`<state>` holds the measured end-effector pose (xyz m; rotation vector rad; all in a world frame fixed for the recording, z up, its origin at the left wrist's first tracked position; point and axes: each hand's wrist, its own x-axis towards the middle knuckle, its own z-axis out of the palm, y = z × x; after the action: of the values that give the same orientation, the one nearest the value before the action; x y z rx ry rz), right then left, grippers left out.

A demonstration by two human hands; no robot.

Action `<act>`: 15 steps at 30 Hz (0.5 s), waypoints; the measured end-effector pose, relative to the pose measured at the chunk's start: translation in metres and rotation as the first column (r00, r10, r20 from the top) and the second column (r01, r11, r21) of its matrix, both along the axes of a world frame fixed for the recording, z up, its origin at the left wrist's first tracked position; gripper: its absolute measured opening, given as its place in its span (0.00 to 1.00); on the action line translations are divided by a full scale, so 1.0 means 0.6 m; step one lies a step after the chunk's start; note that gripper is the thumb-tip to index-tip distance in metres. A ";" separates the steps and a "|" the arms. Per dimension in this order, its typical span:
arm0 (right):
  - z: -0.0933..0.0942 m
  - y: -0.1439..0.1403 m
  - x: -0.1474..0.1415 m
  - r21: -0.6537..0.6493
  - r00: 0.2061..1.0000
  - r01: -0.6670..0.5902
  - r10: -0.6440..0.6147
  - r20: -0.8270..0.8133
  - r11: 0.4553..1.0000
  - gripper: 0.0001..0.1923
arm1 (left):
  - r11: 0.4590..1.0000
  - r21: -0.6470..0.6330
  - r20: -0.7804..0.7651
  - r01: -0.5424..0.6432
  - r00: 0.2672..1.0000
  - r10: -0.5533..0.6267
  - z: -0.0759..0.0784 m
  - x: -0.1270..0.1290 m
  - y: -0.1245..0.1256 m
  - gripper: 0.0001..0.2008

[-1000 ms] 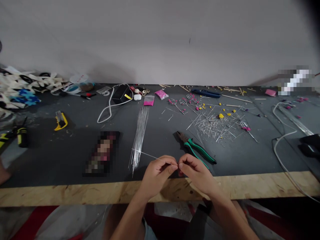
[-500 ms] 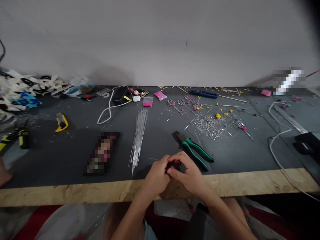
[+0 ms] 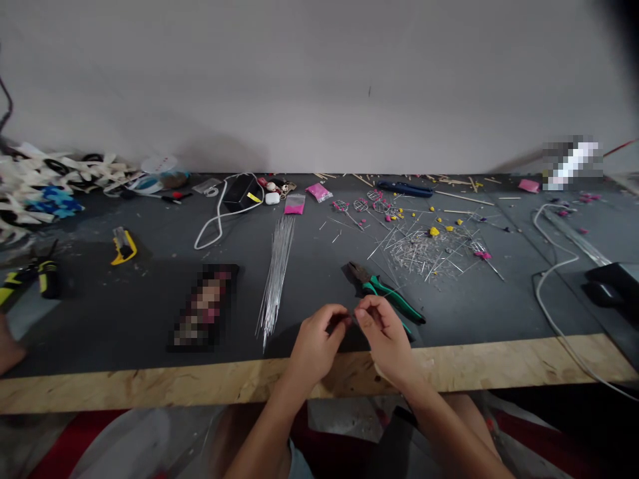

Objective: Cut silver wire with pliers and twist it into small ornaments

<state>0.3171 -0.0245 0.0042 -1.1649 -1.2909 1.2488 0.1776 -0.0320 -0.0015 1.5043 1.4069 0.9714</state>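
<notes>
Close to the table's front edge, my left hand (image 3: 319, 339) is closed in a pinch, thumb against fingers. My right hand (image 3: 387, 339) pinches too, its fingertips just apart from the left ones. Whatever lies between the fingertips is too small to make out. Green-handled pliers (image 3: 394, 298) lie just beyond my right hand, which partly covers one handle. To the left of my hands rests a bundle of thin metal wires (image 3: 277, 279). Past the pliers is a scattered pile of cut wire pieces (image 3: 422, 253).
A phone-like dark object (image 3: 202, 309) with a blurred screen lies left, near a yellow utility knife (image 3: 123, 246). Pink packets (image 3: 294, 205), small wire shapes (image 3: 382, 205) and a navy tool (image 3: 404, 189) lie at the back. A white cable (image 3: 546, 299) runs along the right. Another person's hand (image 3: 8, 349) shows far left.
My hands have moved slightly apart at the fingertips, the right one shifting right and nearer the pliers. A thin wire seen left of my left hand no longer shows.
</notes>
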 end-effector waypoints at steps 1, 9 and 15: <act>0.000 0.001 0.001 -0.010 0.999 0.009 -0.009 -0.040 1.000 0.04 | 0.999 -0.013 0.048 -0.030 0.998 0.030 -0.002 0.000 0.000 0.07; 0.011 0.002 0.008 -0.097 0.969 -0.013 -0.012 -0.248 0.995 0.07 | 0.986 -0.150 0.346 -0.072 0.930 0.121 0.009 0.004 0.003 0.10; 0.013 0.004 0.012 -0.178 0.949 -0.017 -0.040 -0.312 0.984 0.07 | 0.986 -0.155 0.397 -0.062 0.910 0.120 0.012 0.010 0.003 0.08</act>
<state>0.3241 -0.0222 0.0121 -1.0429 -0.9488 1.4978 0.1834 -0.0304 0.0059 1.0640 1.2200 1.1430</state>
